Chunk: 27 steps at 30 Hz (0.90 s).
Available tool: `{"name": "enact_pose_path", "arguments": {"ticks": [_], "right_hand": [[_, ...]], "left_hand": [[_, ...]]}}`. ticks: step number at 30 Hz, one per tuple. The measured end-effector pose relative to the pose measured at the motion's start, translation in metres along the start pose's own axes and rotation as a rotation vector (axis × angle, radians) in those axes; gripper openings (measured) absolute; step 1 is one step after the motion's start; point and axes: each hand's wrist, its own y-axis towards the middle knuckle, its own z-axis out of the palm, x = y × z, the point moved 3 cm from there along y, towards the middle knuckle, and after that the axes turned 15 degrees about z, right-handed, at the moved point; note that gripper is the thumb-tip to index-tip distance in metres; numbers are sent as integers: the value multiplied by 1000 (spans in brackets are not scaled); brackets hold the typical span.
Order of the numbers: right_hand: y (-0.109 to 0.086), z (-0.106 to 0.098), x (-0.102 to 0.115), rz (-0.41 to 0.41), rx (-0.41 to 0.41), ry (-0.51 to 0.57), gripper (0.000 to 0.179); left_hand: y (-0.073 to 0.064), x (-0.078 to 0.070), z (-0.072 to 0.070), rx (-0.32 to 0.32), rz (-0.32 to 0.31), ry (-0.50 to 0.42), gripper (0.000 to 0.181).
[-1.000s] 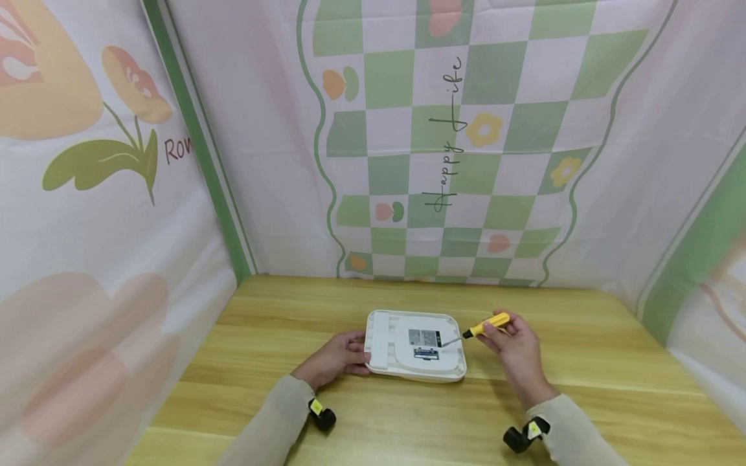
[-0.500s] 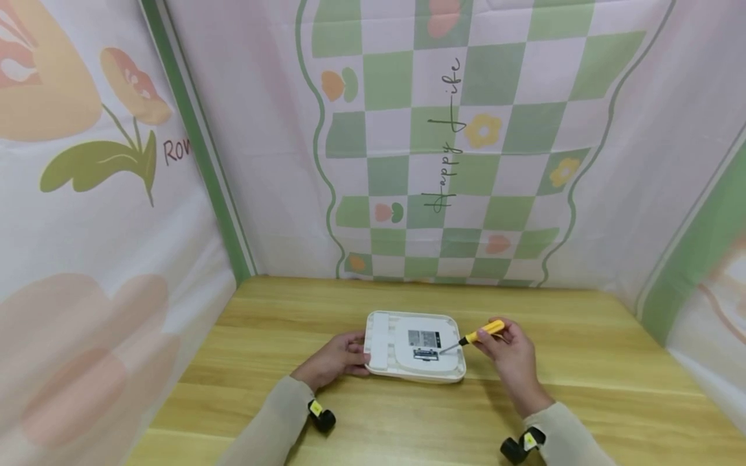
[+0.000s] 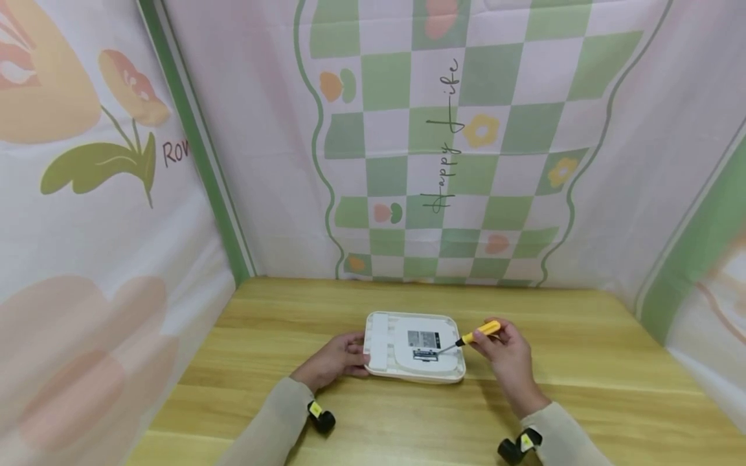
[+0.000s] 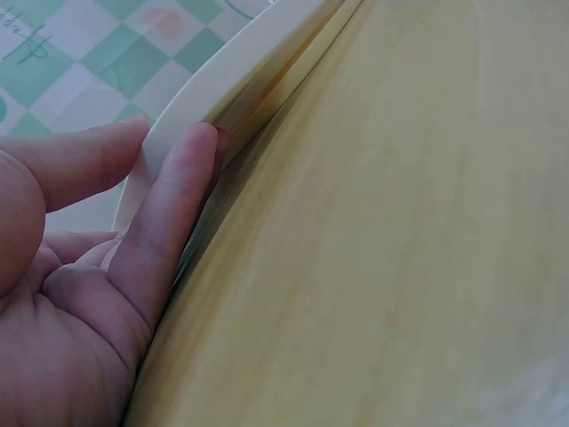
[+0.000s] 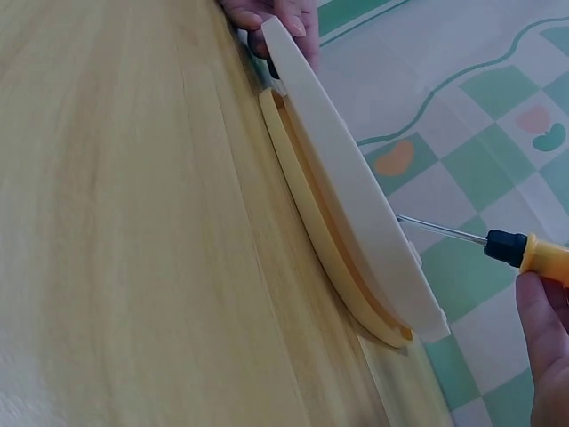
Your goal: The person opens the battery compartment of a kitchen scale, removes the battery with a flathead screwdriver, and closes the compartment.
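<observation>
A flat white device with rounded corners [image 3: 380, 340] lies on the wooden table, its underside up, showing a grey label [image 3: 423, 338] and an open battery compartment [image 3: 425, 355]. At its left edge my left hand [image 3: 332, 358] grips the rim between thumb and fingers, also seen in the left wrist view. My right hand [image 3: 513, 366] holds a yellow-handled screwdriver [image 3: 480, 332] with a black collar. The metal shaft slants down left, and its tip meets the right end of the compartment. In the right wrist view a cream-yellow layer [image 5: 307, 209] sits beneath the white body [image 5: 342, 178].
Wood-grain table [image 3: 280, 310] surrounds the device. A checked fabric curtain [image 3: 431, 162] hangs behind the far edge, with more curtain [image 3: 111, 213] on the left side. Black wrist cameras are strapped at both sleeves.
The right hand has brought the screwdriver left and down, so the tip went from beside the label to the compartment's right end. The left hand and device stay put.
</observation>
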Motion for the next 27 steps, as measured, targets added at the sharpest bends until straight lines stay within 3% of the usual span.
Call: {"name": "enact_pose_path", "arguments": {"ticks": [11, 18, 22, 27], "right_hand": [[-2, 4, 2, -42, -5, -77, 39], [-3, 6, 4, -105, 68, -188, 36], [-2, 7, 4, -136, 120, -167, 34], [-2, 6, 1, -124, 119, -117, 31]], "left_hand": [[-1, 0, 0, 6, 8, -3, 65], [-1, -2, 0, -1, 3, -1, 64], [-3, -3, 1, -8, -3, 5, 64], [-2, -2, 0, -11, -12, 16, 64]]}}
